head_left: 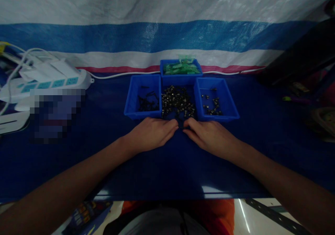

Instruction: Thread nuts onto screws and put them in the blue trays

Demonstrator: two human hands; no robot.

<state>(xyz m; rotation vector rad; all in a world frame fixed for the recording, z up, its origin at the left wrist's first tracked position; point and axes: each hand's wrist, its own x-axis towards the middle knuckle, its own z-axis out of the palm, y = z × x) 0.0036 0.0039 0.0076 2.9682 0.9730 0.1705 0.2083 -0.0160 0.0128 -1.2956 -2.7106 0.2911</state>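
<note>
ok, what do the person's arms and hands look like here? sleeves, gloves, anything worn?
Both forearms are bare right to the frame edge: no sleeves in view. The left hand and right hand have no gloves, and no rings, watch or wristband show. The dim light hides finer detail.

Pixelated patch (56, 113) beside power strip (49, 83)

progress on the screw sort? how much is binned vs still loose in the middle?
Binned: the left bin holds a small cluster of dark pieces and the right bin a few more. In hand: left hand and right hand rest palm-down, fingertips meeting at the near edge of the loose pile; whether they pinch anything cannot be told. Left: that pile, clearly larger than either bin's share.
</note>
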